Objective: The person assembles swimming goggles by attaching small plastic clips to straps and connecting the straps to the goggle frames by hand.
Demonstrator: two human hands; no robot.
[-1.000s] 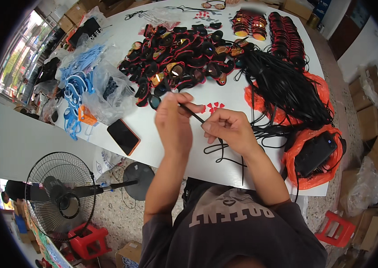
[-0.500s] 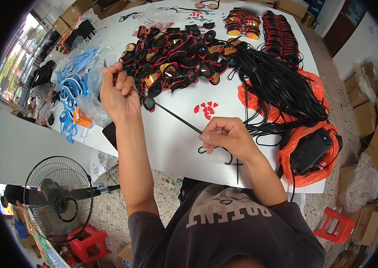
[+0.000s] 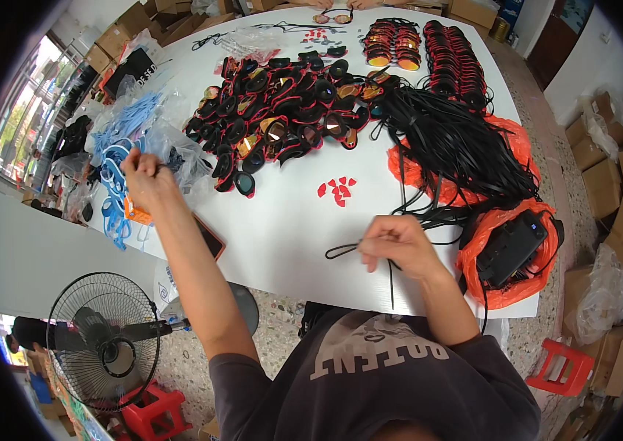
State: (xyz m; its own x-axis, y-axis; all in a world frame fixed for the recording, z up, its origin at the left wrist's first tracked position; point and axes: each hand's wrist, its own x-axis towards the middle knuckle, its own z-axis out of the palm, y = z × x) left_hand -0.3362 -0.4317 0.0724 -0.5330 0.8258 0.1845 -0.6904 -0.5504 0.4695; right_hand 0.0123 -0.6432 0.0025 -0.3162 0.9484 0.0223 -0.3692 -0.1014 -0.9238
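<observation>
A black strap [image 3: 342, 251] is pinched in my right hand [image 3: 398, 246] over the table's front part; a loop sticks out to the left and an end hangs down beside the wrist. My left hand [image 3: 150, 182] is raised at the left, fingers curled, over an orange box [image 3: 137, 213] and blue straps [image 3: 114, 165]. Whether anything is in those fingers I cannot make out. A large heap of black and red swim goggles [image 3: 282, 110] lies beyond my hands. Several small red pieces [image 3: 338, 191] lie between it and my right hand.
Black straps [image 3: 451, 140] are bundled on an orange bag [image 3: 506, 151] at right, near another bag holding a black device [image 3: 514, 248]. Goggles stand in rows [image 3: 455, 62] behind. Another person's hands [image 3: 356, 4] hold goggles at the far edge. A fan [image 3: 105, 342] stands at left.
My left hand has moved left and down, away from the strap that stretched between both hands. My right hand has shifted slightly down and still holds a black strap.
</observation>
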